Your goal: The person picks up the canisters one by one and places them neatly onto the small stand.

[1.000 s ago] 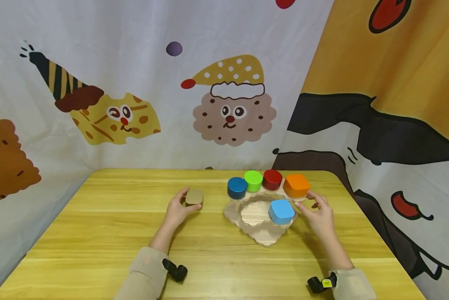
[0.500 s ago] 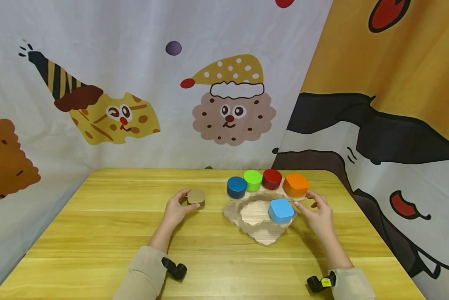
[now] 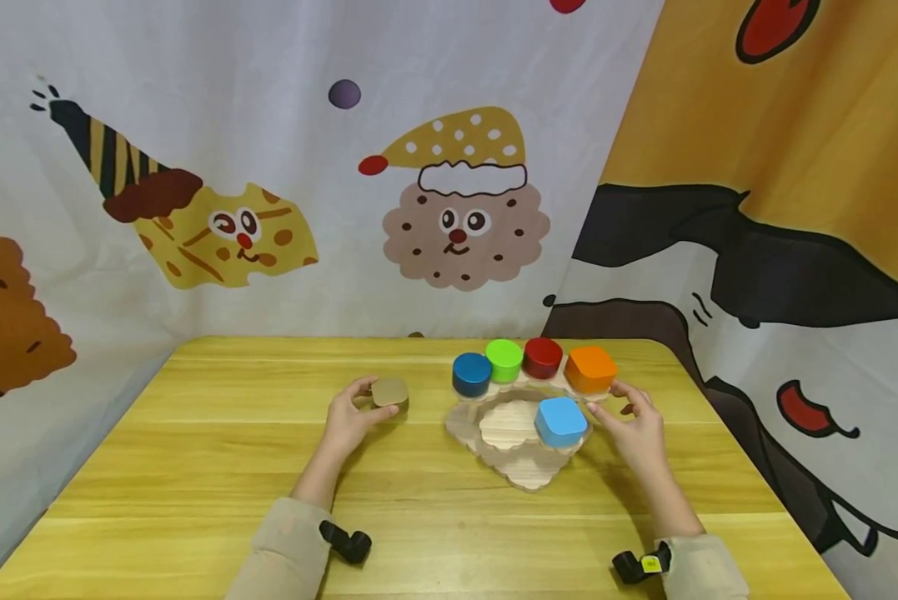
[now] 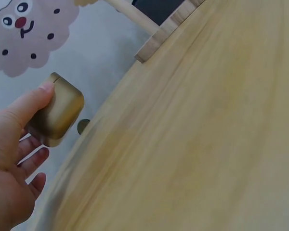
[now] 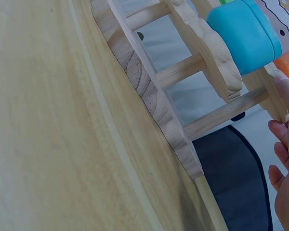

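My left hand (image 3: 349, 419) pinches a gold block (image 3: 390, 393) with rounded corners between thumb and fingers. In the left wrist view that block (image 4: 60, 108) is held up off the table, with the thumb on its upper face and the lower fingers loosely bent. At the right, my right hand (image 3: 639, 425) grips the end of the upper tier of a wooden tiered stand (image 3: 531, 472), beside an orange block (image 3: 591, 369). In the right wrist view the thumb lies at the tier's edge. A light blue block (image 3: 561, 422) sits on the lower tier.
Along the stand's upper tier are a dark blue cylinder (image 3: 472, 374), a green cylinder (image 3: 504, 360) and a red cylinder (image 3: 543, 357). Dowels (image 5: 226, 113) join the tiers to the base. A printed curtain (image 3: 268, 292) hangs behind the wooden table (image 3: 193, 467).
My left hand has shifted slightly to the right with the gold block, nearer the stand. The right hand and the stand keep their places; the head view has drifted slightly.
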Motion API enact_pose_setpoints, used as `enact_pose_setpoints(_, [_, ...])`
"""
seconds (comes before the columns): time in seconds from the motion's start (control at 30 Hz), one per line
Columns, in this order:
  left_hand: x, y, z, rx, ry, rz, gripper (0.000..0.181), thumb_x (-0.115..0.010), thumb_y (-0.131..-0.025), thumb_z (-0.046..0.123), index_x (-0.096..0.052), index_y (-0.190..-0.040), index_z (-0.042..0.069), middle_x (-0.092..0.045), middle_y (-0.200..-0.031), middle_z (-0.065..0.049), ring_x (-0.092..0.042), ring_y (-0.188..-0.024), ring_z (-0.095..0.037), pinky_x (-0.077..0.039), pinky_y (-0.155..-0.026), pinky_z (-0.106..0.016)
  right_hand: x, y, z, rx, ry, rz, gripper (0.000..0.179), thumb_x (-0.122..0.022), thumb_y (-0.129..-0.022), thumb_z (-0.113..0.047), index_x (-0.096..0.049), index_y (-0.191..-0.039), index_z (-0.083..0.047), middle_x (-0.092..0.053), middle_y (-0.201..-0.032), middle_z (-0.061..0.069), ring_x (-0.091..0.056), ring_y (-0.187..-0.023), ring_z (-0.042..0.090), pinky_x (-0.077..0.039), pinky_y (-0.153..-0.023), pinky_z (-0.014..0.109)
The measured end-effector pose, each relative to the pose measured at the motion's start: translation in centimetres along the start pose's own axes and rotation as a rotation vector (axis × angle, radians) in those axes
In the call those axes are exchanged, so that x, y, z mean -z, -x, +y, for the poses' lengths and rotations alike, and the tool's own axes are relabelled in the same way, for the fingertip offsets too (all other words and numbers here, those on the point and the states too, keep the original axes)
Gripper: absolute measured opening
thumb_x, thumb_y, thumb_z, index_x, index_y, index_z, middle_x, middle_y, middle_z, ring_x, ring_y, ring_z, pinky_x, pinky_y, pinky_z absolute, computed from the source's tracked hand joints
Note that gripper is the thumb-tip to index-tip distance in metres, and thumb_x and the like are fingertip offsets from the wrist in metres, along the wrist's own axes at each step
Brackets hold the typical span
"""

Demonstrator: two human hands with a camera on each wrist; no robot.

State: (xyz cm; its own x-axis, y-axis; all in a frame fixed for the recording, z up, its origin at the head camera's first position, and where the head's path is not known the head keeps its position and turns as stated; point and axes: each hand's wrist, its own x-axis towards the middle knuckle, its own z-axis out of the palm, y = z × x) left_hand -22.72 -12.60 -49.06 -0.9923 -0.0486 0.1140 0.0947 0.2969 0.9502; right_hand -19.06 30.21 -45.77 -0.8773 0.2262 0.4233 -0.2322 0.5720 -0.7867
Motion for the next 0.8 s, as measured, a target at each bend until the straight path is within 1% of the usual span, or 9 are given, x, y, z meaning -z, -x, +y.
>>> enact_pose_setpoints(0.1, [0.1,0.2,0.5,-0.015,0.000,0.016,0.067,-0.086,-0.072,0.023,-0.057,-0.130,0.007,-0.055,-0.119,-0.014,-0.047,-0.114,-0.031,-0.037,-0.096,-0.052,0.0,0.0,-0.1,0.007,0.002,-0.002,0.047,-0.077,-0.083,-0.015,-0.058,-0.121,0.006,-0.054,-0.110,0.018,-0.041,-0.088,0.020,-0.034,-0.075,0.032])
enact_pose_setpoints(0.17, [0.1,0.3,0.9,-0.012,0.003,0.025,0.066,-0.086,-0.071,0.023,-0.057,-0.129,0.007,-0.055,-0.119,-0.013,-0.047,-0.112,-0.030,-0.037,-0.095,-0.050,0.0,0.0,-0.2,0.008,0.008,-0.001,0.047,-0.077,-0.083,-0.015,-0.058,-0.121,0.006,-0.055,-0.110,0.017,-0.041,-0.087,0.020,-0.034,-0.075,0.031])
enact_pose_setpoints(0.3, [0.2,0.6,2.0,-0.013,-0.003,0.043,0.067,-0.087,-0.070,0.024,-0.058,-0.128,0.007,-0.056,-0.119,-0.013,-0.049,-0.102,-0.030,-0.040,-0.081,-0.041,0.0,0.0,-0.1,0.017,0.012,0.003,0.047,-0.077,-0.082,-0.013,-0.059,-0.120,0.006,-0.055,-0.109,0.017,-0.041,-0.086,0.019,-0.034,-0.074,0.031])
enact_pose_setpoints(0.4, [0.2,0.8,2.8,-0.025,-0.009,0.058,0.067,-0.087,-0.070,0.025,-0.059,-0.128,0.007,-0.057,-0.118,-0.013,-0.050,-0.101,-0.034,-0.039,-0.073,-0.037,0.0,0.0,-0.1,0.021,0.014,0.006,0.047,-0.078,-0.082,-0.013,-0.059,-0.120,0.006,-0.055,-0.109,0.017,-0.041,-0.086,0.018,-0.034,-0.074,0.030])
enact_pose_setpoints(0.57, [0.2,1.2,4.1,-0.062,0.001,0.063,0.066,-0.087,-0.070,0.025,-0.059,-0.127,0.007,-0.058,-0.117,-0.011,-0.049,-0.109,-0.036,-0.038,-0.077,-0.037,0.0,0.0,0.1,0.013,0.013,0.011,0.046,-0.078,-0.082,-0.013,-0.059,-0.120,0.006,-0.055,-0.109,0.017,-0.041,-0.086,0.018,-0.034,-0.074,0.030])
enact_pose_setpoints(0.67, [0.2,1.5,5.0,-0.082,0.010,0.066,0.066,-0.088,-0.069,0.025,-0.060,-0.126,0.007,-0.059,-0.115,-0.009,-0.050,-0.108,-0.030,-0.036,-0.080,-0.038,0.0,0.0,0.1,0.005,0.007,0.010,0.047,-0.078,-0.081,-0.013,-0.059,-0.120,0.006,-0.055,-0.109,0.018,-0.042,-0.087,0.018,-0.034,-0.075,0.030])
enact_pose_setpoints(0.8, [0.1,1.9,6.1,-0.095,0.021,0.071,0.063,-0.089,-0.067,0.026,-0.063,-0.122,0.010,-0.060,-0.112,-0.005,-0.050,-0.104,-0.020,-0.036,-0.081,-0.037,0.0,0.0,0.1,0.003,0.005,0.005,0.048,-0.078,-0.081,-0.014,-0.059,-0.120,0.006,-0.055,-0.110,0.018,-0.041,-0.088,0.019,-0.034,-0.075,0.030])
